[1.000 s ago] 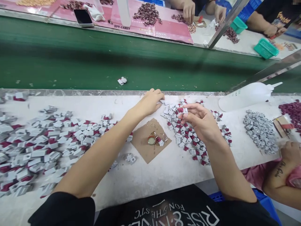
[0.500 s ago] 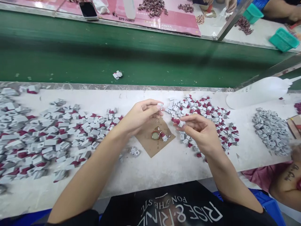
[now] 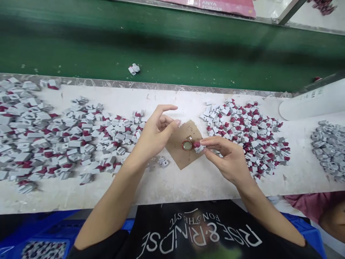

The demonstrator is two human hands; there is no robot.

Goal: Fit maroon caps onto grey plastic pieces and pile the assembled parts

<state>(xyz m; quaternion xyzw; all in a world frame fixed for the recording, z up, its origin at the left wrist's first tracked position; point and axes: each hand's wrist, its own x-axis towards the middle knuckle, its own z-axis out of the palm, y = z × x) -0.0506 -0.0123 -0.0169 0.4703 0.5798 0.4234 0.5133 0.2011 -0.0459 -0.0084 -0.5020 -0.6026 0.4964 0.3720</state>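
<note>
My left hand hovers over the left edge of a brown square sheet, thumb and forefinger apart, with nothing visible between them. At the sheet's right side my right hand pinches a small grey and dark red piece between thumb and fingers. Just left of that piece, a round disc with a reddish rim lies on the sheet, close to or touching it. Tiny bits are scattered near the sheet's upper corner.
Grey and red pieces are heaped on the left and right. Plain grey pieces and a white bottle are farther right. A green surface runs behind the table. A person's arm shows lower right.
The view has shifted. My left hand's fingers have spread, and the light piece at their tips no longer shows. My right hand has come down to the sheet beside the disc.
</note>
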